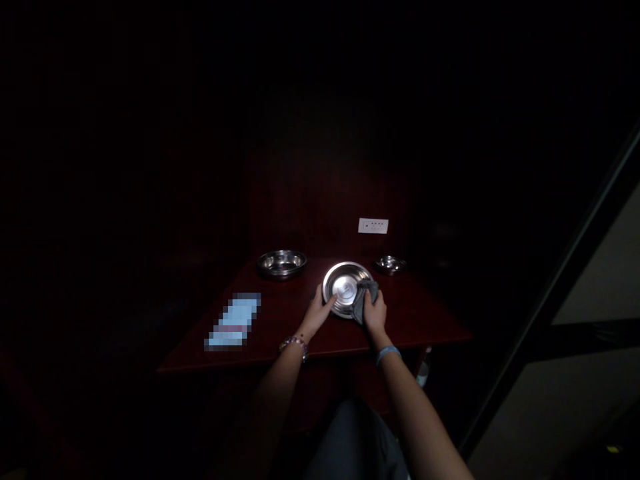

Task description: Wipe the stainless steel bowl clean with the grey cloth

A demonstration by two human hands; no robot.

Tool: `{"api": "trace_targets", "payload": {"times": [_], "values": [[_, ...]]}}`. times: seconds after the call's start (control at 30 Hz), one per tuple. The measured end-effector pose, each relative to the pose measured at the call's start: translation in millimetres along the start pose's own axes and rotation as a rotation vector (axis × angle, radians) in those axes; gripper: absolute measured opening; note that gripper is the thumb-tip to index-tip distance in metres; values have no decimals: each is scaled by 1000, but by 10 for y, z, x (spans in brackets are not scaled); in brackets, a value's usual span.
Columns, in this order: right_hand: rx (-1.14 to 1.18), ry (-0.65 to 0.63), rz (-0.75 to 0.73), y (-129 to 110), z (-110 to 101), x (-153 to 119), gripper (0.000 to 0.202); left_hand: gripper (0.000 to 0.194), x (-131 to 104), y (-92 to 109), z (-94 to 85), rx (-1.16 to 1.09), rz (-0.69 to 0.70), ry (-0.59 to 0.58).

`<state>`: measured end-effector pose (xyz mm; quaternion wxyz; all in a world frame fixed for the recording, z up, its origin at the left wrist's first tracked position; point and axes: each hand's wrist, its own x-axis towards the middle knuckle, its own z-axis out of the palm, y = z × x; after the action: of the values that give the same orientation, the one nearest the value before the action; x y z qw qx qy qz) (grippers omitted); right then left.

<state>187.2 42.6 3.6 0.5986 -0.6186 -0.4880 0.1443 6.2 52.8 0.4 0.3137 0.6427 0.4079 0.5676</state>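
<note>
A shiny steel bowl point(345, 288) is tilted with its inside towards me, above the dark red table point(280, 340). My left hand point(318, 312) grips its lower left rim, the thumb over the edge. On the bowl's right side, my right hand point(375, 312) is closed on a dark grey cloth point(361, 303), which lies against the rim and inner wall. Another steel bowl point(282, 265) stands at the back left of the table, and a smaller one point(391, 265) at the back right.
A pixelated light-blue flat item point(234, 323) lies on the table's left part. A white socket panel point(373, 226) is on the back wall. Below the table's right edge is a bottle point(424, 370). A dark frame runs diagonally at right.
</note>
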Motion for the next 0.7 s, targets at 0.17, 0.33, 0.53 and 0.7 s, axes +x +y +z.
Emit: {"api": "trace_targets", "payload": {"times": [0.17, 0.33, 0.53, 0.7], "values": [[5, 44, 14, 19, 6, 8, 37, 58, 5, -50, 15, 5, 5, -59], [13, 38, 14, 39, 15, 16, 36, 67, -35, -4, 12, 28, -35, -128], [12, -53, -5, 52, 23, 24, 37, 73, -78, 114, -2, 78, -61, -121], [20, -90, -24, 59, 23, 20, 36, 58, -21, 35, 11, 48, -65, -84]]}}
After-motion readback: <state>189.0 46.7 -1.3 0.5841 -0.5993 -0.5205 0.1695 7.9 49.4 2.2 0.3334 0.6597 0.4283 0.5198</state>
